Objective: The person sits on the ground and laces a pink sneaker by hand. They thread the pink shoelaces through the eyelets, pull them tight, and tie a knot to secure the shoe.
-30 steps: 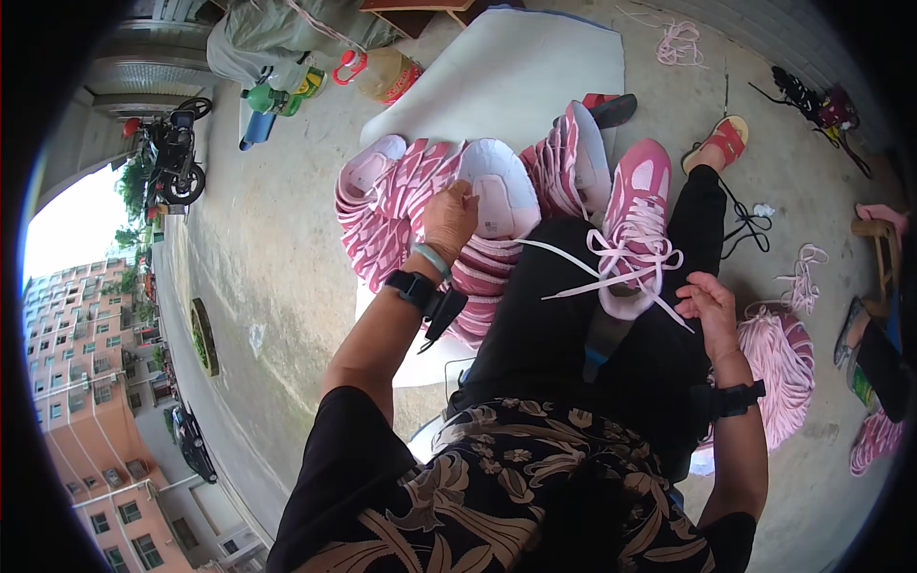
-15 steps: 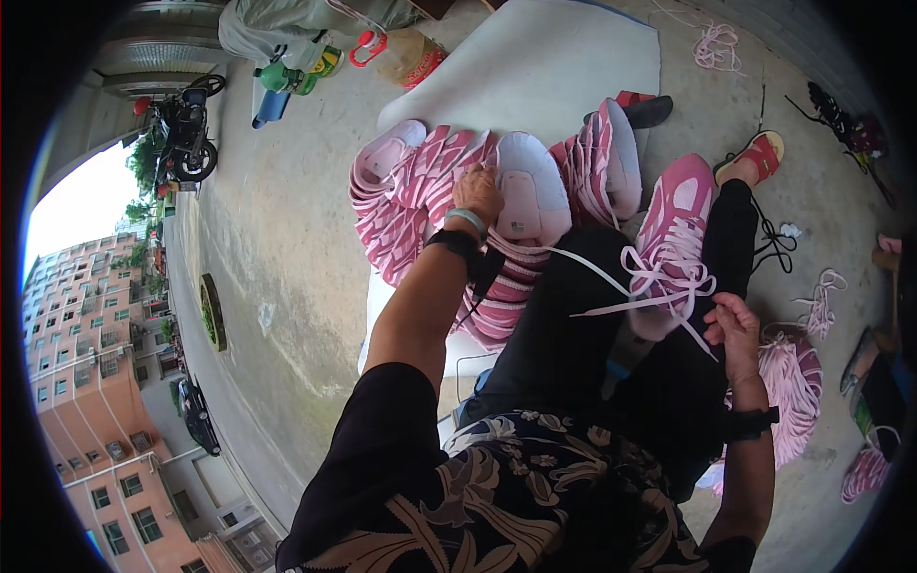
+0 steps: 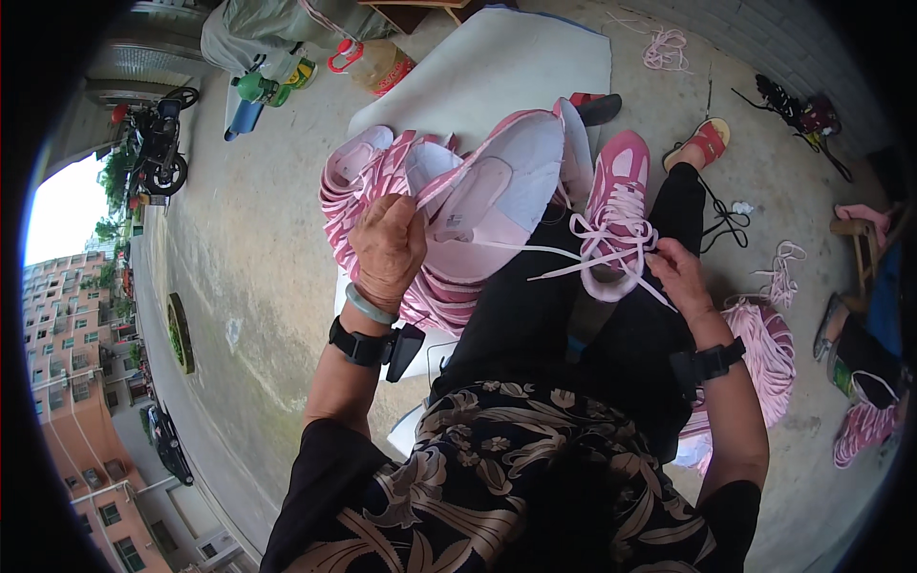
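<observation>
My left hand (image 3: 387, 250) is closed on the edge of a pink shoe upper (image 3: 501, 191), which is tilted up with its pale lining and insole showing. It is over a stack of pink uppers (image 3: 444, 298). Between my knees a pink shoe (image 3: 611, 181) with tied white-pink laces (image 3: 621, 234) stands toe away from me. My right hand (image 3: 680, 272) is beside its laces, fingers loosely bent and a little apart. One long lace end stretches from the shoe across to the upper. Whether the right fingertips touch a lace is hard to see.
A white sheet (image 3: 497, 72) lies ahead, under the uppers' far side. Bottles (image 3: 377, 67) stand at the far left. Pink laced uppers (image 3: 759, 358) are piled at my right. Loose laces (image 3: 666, 50) and a black cord (image 3: 731, 224) lie on the concrete.
My left hand has lifted and tilted an upper from the stack toward the right. My right hand has come closer to the laces. The whole view has shifted slightly.
</observation>
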Tool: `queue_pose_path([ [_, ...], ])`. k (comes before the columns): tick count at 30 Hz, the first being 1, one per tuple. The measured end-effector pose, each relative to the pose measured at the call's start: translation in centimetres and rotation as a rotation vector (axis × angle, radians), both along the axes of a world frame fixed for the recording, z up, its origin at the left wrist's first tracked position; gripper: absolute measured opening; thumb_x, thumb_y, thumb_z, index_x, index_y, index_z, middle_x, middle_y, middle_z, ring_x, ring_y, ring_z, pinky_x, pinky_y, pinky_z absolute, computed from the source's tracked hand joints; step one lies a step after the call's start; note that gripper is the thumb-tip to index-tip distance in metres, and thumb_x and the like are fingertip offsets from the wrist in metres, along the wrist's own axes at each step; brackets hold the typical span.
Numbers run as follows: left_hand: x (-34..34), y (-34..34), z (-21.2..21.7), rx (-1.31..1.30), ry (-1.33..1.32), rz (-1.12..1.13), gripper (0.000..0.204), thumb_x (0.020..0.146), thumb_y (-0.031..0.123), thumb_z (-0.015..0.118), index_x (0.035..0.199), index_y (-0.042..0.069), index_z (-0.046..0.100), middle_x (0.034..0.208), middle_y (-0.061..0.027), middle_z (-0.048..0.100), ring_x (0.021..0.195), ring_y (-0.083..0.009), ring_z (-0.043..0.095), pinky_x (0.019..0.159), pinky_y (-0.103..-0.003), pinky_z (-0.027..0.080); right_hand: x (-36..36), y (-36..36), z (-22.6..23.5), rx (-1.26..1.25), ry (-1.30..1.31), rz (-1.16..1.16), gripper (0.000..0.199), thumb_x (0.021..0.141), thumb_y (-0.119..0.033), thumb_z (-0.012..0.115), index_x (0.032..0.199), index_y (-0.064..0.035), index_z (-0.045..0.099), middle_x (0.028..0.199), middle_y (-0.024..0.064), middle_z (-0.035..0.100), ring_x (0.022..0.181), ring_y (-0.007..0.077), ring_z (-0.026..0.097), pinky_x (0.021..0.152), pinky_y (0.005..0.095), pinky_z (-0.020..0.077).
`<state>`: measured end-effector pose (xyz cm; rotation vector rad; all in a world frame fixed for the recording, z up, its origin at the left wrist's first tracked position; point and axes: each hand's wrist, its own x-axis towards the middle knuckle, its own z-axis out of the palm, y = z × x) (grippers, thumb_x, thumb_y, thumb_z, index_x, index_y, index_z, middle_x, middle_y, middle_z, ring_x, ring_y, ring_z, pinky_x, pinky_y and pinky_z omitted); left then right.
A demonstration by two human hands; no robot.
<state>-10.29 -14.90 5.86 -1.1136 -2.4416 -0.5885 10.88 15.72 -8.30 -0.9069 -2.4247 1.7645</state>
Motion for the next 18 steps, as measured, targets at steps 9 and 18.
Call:
queue_pose_path([
  [9,6.1,1.7,3.3,0.158,-0.255,-0.143,0.010,0.064,-0.004,0.056,0.072,0.002,0.056,0.069,-0.0116,0.056,0.055,-0.0266,0.056,0.050,-0.031,0.044,-3.0,-0.4,-1.1,0.535,-0.063,0.269,0.036,0.082,-0.039,0.047,0.084,-0.0030,0.050,0.077,0.0211,0.059,0.078,0.0396,0.056,0.069,0.0461,0.0438],
  [18,1.4,0.4,-2.2,0.290,-1.104,0.052,0.039,0.083,0.029,0.060,0.107,-0.001,0.055,0.086,-0.0080,0.063,0.071,-0.0116,0.057,0.063,-0.026,0.044,-3.4,0.1,-1.3,0.496,-0.039,0.243,0.032,0.081,-0.034,0.047,0.084,-0.0025,0.051,0.077,0.0219,0.060,0.076,0.0402,0.057,0.068,0.0465,0.0443],
])
